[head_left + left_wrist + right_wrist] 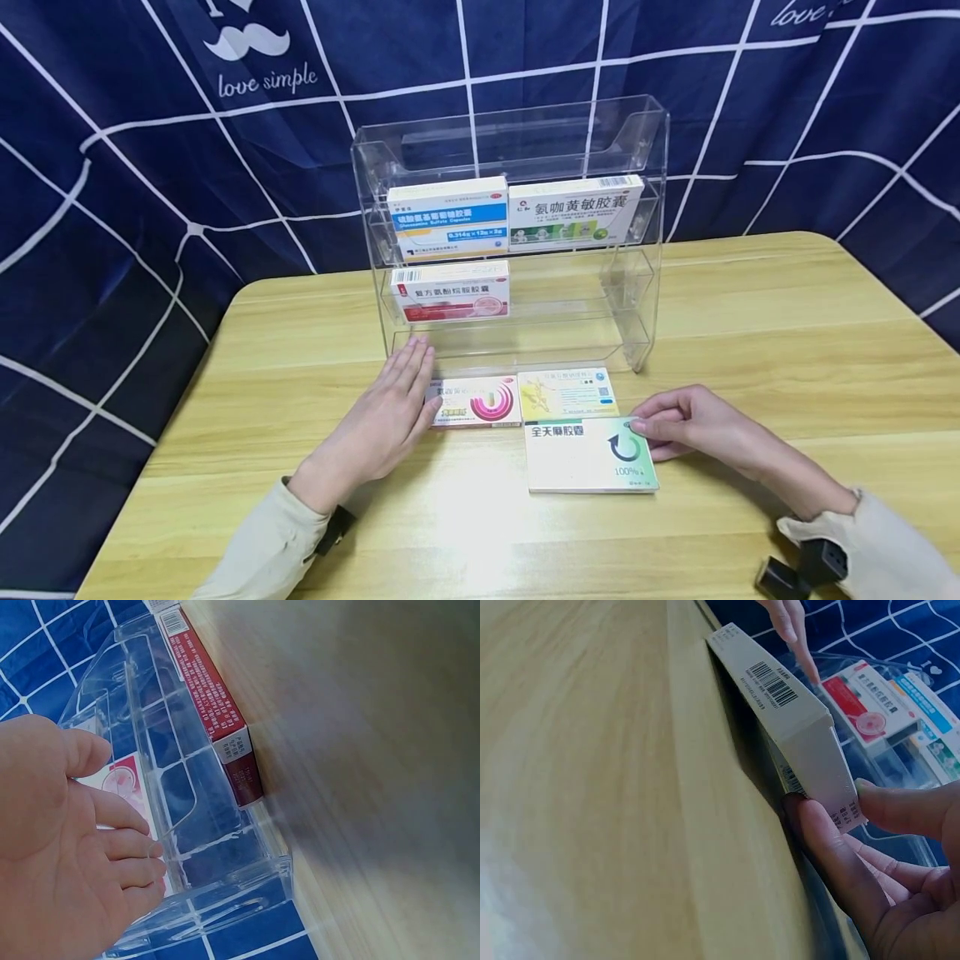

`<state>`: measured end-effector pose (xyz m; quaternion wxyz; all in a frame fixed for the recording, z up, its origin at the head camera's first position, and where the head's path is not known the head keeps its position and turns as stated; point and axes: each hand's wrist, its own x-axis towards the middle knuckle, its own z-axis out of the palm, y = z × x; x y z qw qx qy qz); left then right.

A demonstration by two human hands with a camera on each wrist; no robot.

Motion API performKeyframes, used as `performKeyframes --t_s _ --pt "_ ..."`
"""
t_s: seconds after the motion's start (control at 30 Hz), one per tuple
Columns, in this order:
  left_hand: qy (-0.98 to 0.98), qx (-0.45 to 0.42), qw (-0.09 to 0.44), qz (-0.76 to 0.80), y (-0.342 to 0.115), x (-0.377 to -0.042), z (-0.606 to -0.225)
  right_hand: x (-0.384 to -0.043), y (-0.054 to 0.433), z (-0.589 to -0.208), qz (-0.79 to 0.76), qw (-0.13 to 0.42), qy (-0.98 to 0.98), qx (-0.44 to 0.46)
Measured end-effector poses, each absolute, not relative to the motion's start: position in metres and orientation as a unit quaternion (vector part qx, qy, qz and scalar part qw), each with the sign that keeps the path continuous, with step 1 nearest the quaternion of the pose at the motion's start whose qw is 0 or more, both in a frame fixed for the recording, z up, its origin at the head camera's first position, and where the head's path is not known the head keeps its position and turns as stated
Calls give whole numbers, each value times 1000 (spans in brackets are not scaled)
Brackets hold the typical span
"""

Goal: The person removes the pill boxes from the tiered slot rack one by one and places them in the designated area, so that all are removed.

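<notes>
My right hand (693,425) pinches a white and green medicine box (577,458) at its right end, thumb on top and fingers beneath. The right wrist view shows that box (780,697) tilted off the wood, its barcode side facing the camera. Behind it lies a yellow and white medicine box (566,393), partly covered by it in the head view. My left hand (382,421) has its fingers stretched out beside a white medicine box with pink rings (480,400), its thumb overlapping that box's left end. Nothing is held in the left palm (67,840).
A clear acrylic tiered rack (562,342) stands behind the flat boxes. It carries a blue and white box (450,221), a white and green box (573,212) and a red and white box (453,292). A dark blue checked curtain (525,50) hangs behind the wooden table (787,333).
</notes>
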<state>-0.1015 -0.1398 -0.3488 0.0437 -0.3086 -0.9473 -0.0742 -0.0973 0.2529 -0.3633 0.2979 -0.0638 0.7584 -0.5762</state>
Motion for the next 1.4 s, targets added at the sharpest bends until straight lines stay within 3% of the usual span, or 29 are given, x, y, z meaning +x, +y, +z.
performKeyframes --t_s 0.43,0.77,1.4 --pt "-948 -307 42 -77 -140 -101 -349 -98 251 -365 -562 283 776 -41" --pt "-948 -306 39 -80 -140 -101 -349 -96 243 -359 -502 241 829 -45" --pt "-948 -307 39 -75 -140 -101 -349 -95 243 -359 -501 234 830 -77"
